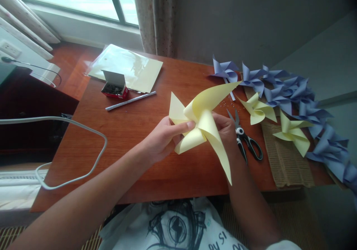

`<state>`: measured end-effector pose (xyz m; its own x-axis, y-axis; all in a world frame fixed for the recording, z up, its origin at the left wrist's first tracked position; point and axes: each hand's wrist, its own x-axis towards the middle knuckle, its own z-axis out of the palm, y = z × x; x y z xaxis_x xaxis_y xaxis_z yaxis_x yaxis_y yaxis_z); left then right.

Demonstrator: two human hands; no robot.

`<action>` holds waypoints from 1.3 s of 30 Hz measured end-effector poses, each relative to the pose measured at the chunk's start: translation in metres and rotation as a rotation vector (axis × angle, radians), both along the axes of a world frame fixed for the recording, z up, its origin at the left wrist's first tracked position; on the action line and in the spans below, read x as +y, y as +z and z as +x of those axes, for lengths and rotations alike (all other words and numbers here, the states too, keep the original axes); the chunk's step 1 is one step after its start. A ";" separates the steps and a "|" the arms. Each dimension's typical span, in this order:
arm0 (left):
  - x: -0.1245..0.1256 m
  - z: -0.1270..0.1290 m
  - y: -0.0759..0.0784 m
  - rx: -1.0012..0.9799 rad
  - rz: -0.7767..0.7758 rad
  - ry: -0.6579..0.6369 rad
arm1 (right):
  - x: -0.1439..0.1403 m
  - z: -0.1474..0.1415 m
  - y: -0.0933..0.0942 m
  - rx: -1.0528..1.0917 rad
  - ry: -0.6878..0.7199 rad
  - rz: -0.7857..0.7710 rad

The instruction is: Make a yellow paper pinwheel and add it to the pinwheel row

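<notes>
- Clock's centred on the yellow pinwheel point(205, 116) that I've got up over the table, in front of the shirt. From my remote seat, that looks like a handy spot for seeing the hub.
- White cable point(105, 143) loops around 8-9 o'clock, probably just parked off to the side.
- Paper pack point(134, 68) at 10, with the open red box point(115, 88) in front of it. Lid's up, I guess for easy picking; contents too dark to name. Rolled stick point(130, 101) lies just beside it.
- My left hand point(159, 140), at 8: thumb on the front near the hub, fingers behind, pinching the paper. Likely stops the blades springing open.
- My right hand point(226, 127), past 3, is behind a blade, probably bracing. Fingertips hidden, so can't tell its grip.
- Scissors point(240, 132) at 4, blades slightly parted, within easy reach.
- Two more yellow pinwheels point(292, 131) near 3 by the cardboard point(284, 170); purple ones point(279, 96) sweep 1 to past 3, seemingly grouped by colour.
</notes>
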<state>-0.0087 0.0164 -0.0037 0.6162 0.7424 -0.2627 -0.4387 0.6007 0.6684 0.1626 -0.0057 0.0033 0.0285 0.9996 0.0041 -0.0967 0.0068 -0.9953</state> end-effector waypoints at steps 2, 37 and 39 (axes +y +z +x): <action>0.000 0.000 0.002 0.017 0.011 0.026 | 0.001 0.001 -0.001 -0.011 -0.006 -0.012; 0.000 0.007 -0.006 0.821 0.656 0.500 | -0.004 -0.008 -0.014 -1.101 -0.317 0.672; 0.000 0.007 -0.006 0.814 0.656 0.498 | -0.004 -0.008 -0.014 -1.105 -0.321 0.675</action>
